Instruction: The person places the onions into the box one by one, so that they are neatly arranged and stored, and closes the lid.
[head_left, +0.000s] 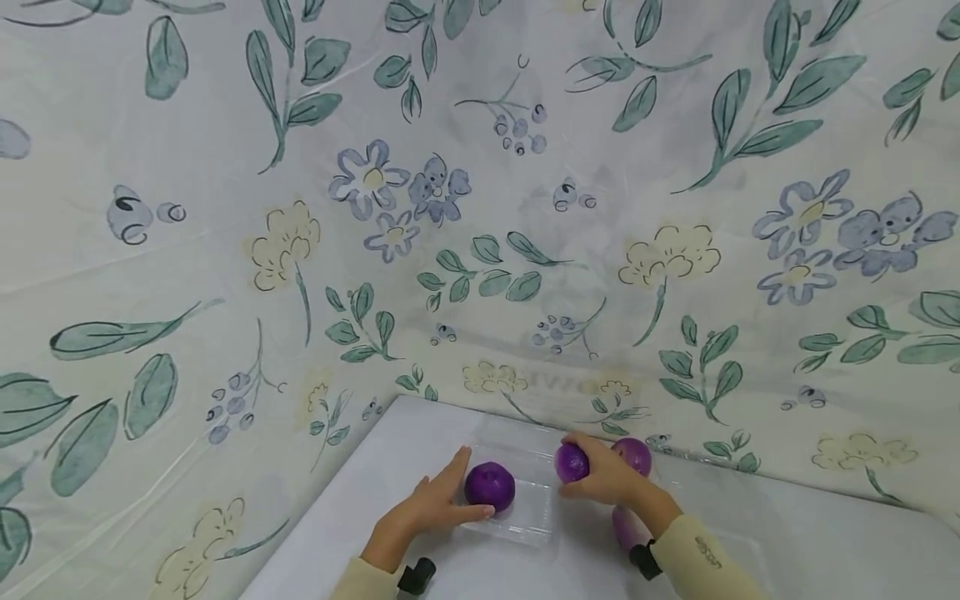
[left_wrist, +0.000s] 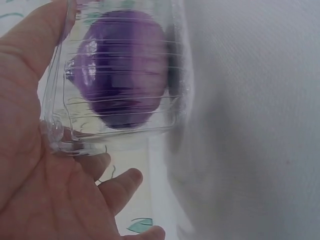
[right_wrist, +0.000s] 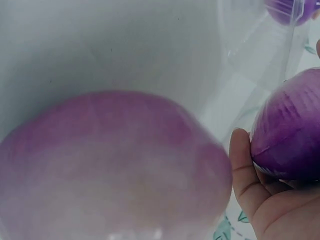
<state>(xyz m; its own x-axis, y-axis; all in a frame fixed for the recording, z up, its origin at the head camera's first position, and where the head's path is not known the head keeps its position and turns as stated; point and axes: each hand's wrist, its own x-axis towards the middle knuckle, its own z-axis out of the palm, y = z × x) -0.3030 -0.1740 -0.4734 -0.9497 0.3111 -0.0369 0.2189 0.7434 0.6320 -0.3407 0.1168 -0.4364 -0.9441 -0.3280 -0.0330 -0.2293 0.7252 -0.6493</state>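
A clear plastic container (head_left: 534, 510) lies on the white table with one red onion (head_left: 490, 488) inside its left part. My left hand (head_left: 429, 506) rests against the container's left side, its fingers spread and fairly straight. In the left wrist view, ridged clear plastic (left_wrist: 117, 132) covers the onion on the side facing the camera, and the lower fingers are apart from it. My right hand (head_left: 611, 477) grips a second red onion (head_left: 572, 463) beyond the container's right side. The right wrist view shows this onion (right_wrist: 292, 132) against the fingers.
Another red onion (head_left: 633, 455) sits behind my right hand, and a paler one (head_left: 628, 527) lies under the right wrist. More clear plastic (head_left: 738, 546) lies at the right. A floral cloth (head_left: 487, 325) hangs along the back and left edges of the table (head_left: 420, 425).
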